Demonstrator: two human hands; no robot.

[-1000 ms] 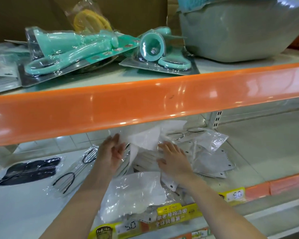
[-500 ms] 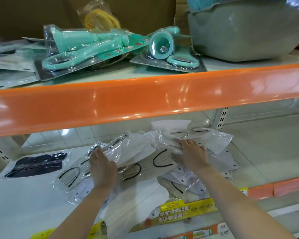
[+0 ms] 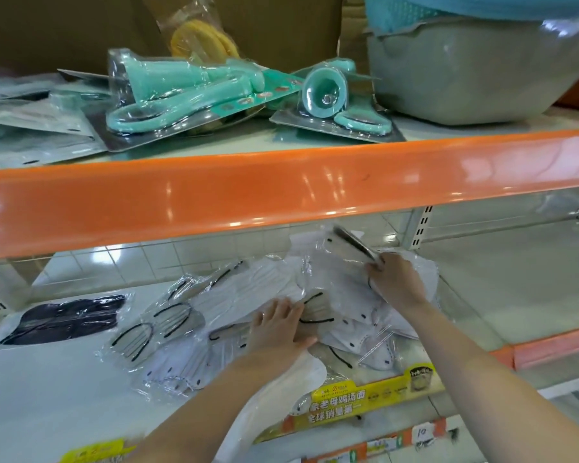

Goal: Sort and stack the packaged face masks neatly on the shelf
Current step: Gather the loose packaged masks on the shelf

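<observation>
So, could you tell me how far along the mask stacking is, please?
Done: only the bagged black masks lie apart at the left. In hand: the right hand grips a bagged white mask, and the left hand presses flat on the loose heap of clear-bagged white masks. Left: the heap is unstacked.

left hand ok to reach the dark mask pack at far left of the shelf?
Probably yes. The left hand lies flat on the white mask pile; the dark mask pack lies apart, uncovered, with bare shelf between.
</observation>
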